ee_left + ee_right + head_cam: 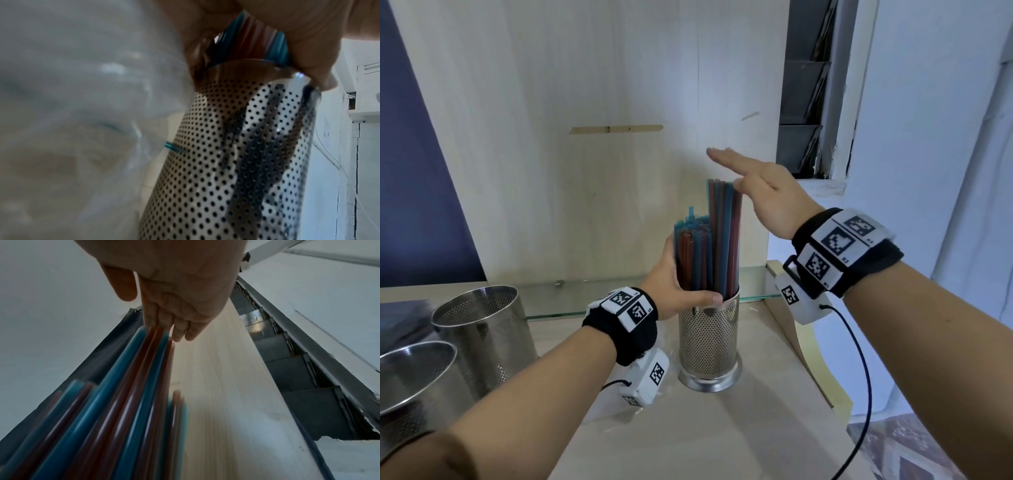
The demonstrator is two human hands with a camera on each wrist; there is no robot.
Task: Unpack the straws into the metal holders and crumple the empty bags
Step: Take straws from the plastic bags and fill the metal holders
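Observation:
A perforated metal holder stands in the middle of the wooden table, full of blue and red straws. One group of straws on the right sticks up higher than the rest. My left hand wraps round the bundle just above the holder's rim, thumb across the front. My right hand is flat, fingers straight, palm over the tops of the tall straws. The left wrist view shows the holder and straws under my fingers. The right wrist view shows the flat right hand at the tips of the straws.
Two more perforated metal holders stand at the left. A clear plastic bag lies on the table under my left wrist, blurred in the left wrist view. A glass shelf and a wooden panel rise behind. The table's edge runs close on the right.

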